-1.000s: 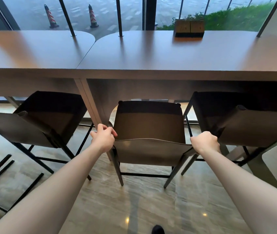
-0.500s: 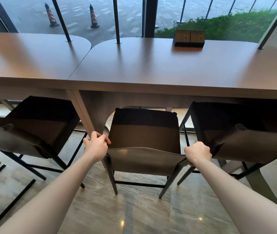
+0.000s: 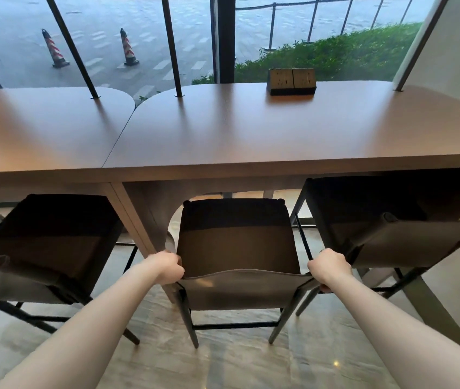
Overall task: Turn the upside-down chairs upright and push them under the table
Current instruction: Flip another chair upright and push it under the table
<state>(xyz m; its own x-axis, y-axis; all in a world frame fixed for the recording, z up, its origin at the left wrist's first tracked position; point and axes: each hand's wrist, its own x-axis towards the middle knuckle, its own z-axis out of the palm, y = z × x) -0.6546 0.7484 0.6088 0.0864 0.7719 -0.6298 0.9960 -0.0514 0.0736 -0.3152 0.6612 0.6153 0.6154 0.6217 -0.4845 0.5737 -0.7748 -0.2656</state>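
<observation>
head view | your left hand and right hand have fingers curled on the backrest corners of the upright grey-brown metal-legged chair | wooden surface lies straight ahead, seat partly under its edge; push forward evenly

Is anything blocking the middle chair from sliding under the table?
Nothing visible does. The left hand and right hand grip the chair by its backrest corners, and the space under the table ahead looks open. The table leg stands close on its left, so it may brush.
</observation>
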